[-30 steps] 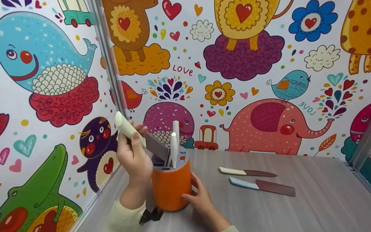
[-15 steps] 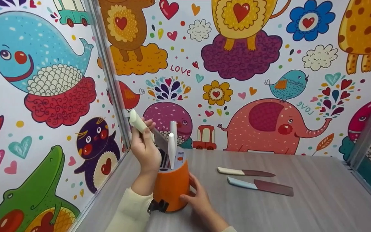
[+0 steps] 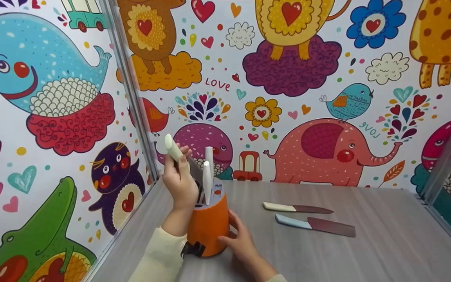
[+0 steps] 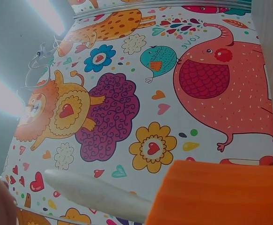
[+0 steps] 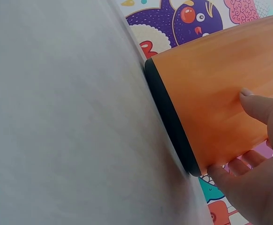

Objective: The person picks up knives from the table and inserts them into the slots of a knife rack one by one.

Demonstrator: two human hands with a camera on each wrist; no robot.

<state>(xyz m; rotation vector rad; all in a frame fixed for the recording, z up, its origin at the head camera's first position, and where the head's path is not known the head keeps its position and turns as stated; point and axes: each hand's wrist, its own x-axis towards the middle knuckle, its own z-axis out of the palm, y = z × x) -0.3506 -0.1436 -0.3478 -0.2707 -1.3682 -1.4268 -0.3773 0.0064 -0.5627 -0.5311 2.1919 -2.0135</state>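
My left hand [image 3: 181,185] grips the cream handle [image 3: 174,148] of a knife at the upper left of the orange knife block [image 3: 210,229]. Its blade [image 3: 196,169] slants down to the block's top, with the lower end hidden behind my hand and the block. My right hand [image 3: 242,239] holds the block low on its right side. In the right wrist view, the thumb [image 5: 255,105] lies on the orange wall and the other fingers reach round the far side. Two more pale handles stick up from the block, the nearer one a white handle [image 3: 207,182].
Right of the block, a cream-handled knife [image 3: 278,206] and a light-blue-handled cleaver [image 3: 294,222] lie on the grey wood-grain table [image 3: 307,258]. Cartoon-printed walls [image 3: 233,98] enclose the back and left. A black strap piece [image 3: 194,249] sits at my left wrist.
My left hand has moved right toward the block with the knife. The knife stands steeper, and less of its blade shows. My right hand has kept its hold on the block.
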